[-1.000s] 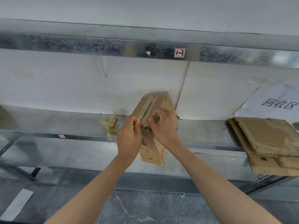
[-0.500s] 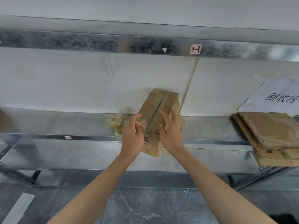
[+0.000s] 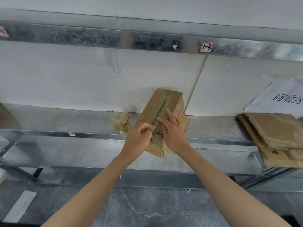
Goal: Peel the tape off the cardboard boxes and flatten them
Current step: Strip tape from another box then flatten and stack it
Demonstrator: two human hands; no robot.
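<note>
Galvanised metal shelving runs across the room in front of a white wall, with a grey marbled floor (image 3: 147,208) below it. Far to the left of the cardboard box (image 3: 158,104), low down, a pale strip (image 3: 21,205) lies on the floor. On the front edge of the shelf (image 3: 57,118), still left of the box, sits a small label (image 3: 72,134). Just beside the box's left side, a crumpled wad of peeled tape (image 3: 122,122) rests on the shelf against the wall. The box itself stands in the middle of the shelf, tilted, its far end leaning against the wall and its near end jutting over the shelf's front edge, its top seam facing up. At the near end of that seam the left hand (image 3: 137,141) is closed in a pinch, thumb and forefinger gripping the end of a thin clear strip of tape (image 3: 155,127). The right hand (image 3: 173,136) lies flat on the box top beside the seam, fingers straight and spread, holding nothing. Above and right of the box, a red-and-white tag (image 3: 206,47) is stuck on the upper shelf beam. Well to the right of the box, a stack of flattened cardboard (image 3: 275,133) lies on the shelf, overhanging its front edge. Behind the stack, a white paper sign (image 3: 282,97) with black characters hangs on the wall.
</note>
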